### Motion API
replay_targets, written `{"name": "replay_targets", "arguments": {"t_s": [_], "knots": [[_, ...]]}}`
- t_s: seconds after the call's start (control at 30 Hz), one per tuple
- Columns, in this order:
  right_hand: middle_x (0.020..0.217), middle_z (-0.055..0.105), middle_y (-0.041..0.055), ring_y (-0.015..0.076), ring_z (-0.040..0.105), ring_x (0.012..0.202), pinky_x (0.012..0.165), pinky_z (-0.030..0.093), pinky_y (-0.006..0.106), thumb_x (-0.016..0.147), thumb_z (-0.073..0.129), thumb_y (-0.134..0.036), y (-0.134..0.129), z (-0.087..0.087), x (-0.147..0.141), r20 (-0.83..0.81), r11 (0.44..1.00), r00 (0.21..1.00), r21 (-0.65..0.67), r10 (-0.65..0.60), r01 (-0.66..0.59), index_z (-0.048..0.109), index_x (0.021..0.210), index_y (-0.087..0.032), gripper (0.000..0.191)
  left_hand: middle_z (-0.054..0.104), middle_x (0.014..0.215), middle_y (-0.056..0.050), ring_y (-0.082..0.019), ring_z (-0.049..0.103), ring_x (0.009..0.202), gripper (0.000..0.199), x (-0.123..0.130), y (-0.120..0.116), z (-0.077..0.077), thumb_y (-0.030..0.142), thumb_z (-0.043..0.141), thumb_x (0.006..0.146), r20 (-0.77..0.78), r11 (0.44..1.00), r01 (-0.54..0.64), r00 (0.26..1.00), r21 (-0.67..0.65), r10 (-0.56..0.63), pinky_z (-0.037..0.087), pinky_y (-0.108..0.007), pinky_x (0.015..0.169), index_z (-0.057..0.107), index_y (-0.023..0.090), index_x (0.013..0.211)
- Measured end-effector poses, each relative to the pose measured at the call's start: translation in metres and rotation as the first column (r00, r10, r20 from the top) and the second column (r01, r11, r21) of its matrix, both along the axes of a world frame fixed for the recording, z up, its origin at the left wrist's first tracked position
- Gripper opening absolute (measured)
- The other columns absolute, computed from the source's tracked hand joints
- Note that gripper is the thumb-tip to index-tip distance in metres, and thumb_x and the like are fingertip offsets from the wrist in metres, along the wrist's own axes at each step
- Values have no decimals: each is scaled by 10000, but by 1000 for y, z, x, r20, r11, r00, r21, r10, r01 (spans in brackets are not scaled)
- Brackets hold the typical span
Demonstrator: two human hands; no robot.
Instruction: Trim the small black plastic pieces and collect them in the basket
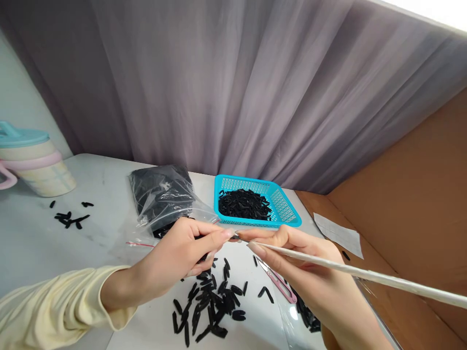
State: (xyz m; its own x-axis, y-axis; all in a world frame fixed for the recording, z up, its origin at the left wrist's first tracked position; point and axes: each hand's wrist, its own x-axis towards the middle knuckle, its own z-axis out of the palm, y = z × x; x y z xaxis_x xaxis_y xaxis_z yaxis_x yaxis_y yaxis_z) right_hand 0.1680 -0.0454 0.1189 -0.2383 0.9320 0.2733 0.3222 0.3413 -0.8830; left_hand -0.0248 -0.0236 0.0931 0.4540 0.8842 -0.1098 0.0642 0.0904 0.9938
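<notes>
White stick [365,273] (cropped) is pinched in right grip [310,279]; left grip [186,248] clasps something indistinct [236,237].

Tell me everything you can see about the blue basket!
The basket is bright blue and looks like plastic, with a smooth rim and holey, sloping walls. It sits upright on the white table, near the gray curtain. Small black pieces lie heaped inside, leaving its right wall bare. Whether the right hand touches its near edge is unclear.

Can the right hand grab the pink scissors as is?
Probably not: the right hand is pinching a pale rod, which it would likely need to release. The pink scissors lie nearby.
</notes>
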Motion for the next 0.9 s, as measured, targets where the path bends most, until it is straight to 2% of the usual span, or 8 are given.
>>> {"name": "replay_targets", "arguments": {"t_s": [0.3, 0.37, 0.47, 0.57, 0.63, 0.77, 0.83, 0.9], "knots": [[815, 755, 45, 182, 711, 659, 442, 510, 198, 826, 615, -289, -3, -3, -1, 65, 1000, 997, 4, -30, 30, 584, 603, -199, 243, 256, 406, 89, -52, 166, 396, 434, -1, -2, -2, 419, 466, 884, -24, 999, 14, 1000, 36, -13, 176, -233, 429, 378, 172, 538], [806, 756, 31, 155, 693, 570, 433, 505, 196, 826, 614, -288, -3, -3, -2, 95, 999, 995, 8, -42, 41, 568, 588, -199, 259, 252, 411, 86, -56, 172, 401, 439, -2, -4, -1, 422, 458, 882, -47, 998, 15, 999, 58, -12, 181, -233, 430, 368, 176, 530], [818, 757, 20, 164, 706, 612, 510, 542, 211, 834, 604, -286, -3, -1, 0, 150, 993, 984, 83, -91, 80, 593, 600, -205, 248, 264, 423, 79, -65, 216, 415, 442, 1, 1, 1, 422, 438, 881, -144, 991, 24, 990, 131, -5, 209, -231, 441, 363, 179, 520], [850, 758, 19, 208, 725, 744, 592, 569, 231, 818, 628, -261, -2, 4, 9, 201, 956, 955, 241, -218, 167, 674, 678, -218, 153, 322, 492, 65, -71, 311, 458, 413, 14, 30, -5, 398, 423, 887, -338, 944, 71, 940, 322, 45, 260, -217, 478, 468, 157, 555], [825, 760, 16, 219, 727, 736, 565, 565, 224, 806, 646, -254, -1, 6, 18, 268, 911, 912, 357, -311, 206, 710, 748, -223, 92, 398, 573, 48, -89, 422, 563, 400, 29, 62, -15, 339, 385, 912, -503, 846, 114, 842, 521, 196, 326, -213, 561, 565, 125, 626], [778, 755, 17, 174, 710, 618, 499, 520, 205, 873, 561, -234, -3, -7, 32, 553, 874, 759, 484, -344, 43, 714, 914, -211, 161, 583, 739, -14, -123, 545, 675, 202, 63, 130, -38, 248, 528, 880, -630, 841, 227, 760, 490, 161, 446, -262, 650, 622, 98, 782], [688, 725, 29, 163, 678, 561, 460, 478, 215, 909, 483, -186, -6, -26, 35, 709, 872, 624, 481, -327, -89, 696, 956, -174, 219, 608, 982, -58, -164, 603, 831, 225, 74, 150, -47, 308, 557, 885, -670, 846, 264, 729, 463, 139, 508, -322, 721, 589, 133, 1023], [593, 663, 29, 157, 621, 483, 415, 421, 237, 904, 439, -102, -7, -49, 35, 782, 832, 514, 514, -353, -209, 679, 963, -120, 247, 592, 1078, -77, -191, 602, 909, 275, 78, 159, -51, 305, 553, 890, -695, 846, 287, 708, 449, 129, 518, -368, 771, 563, 135, 1106]]}}
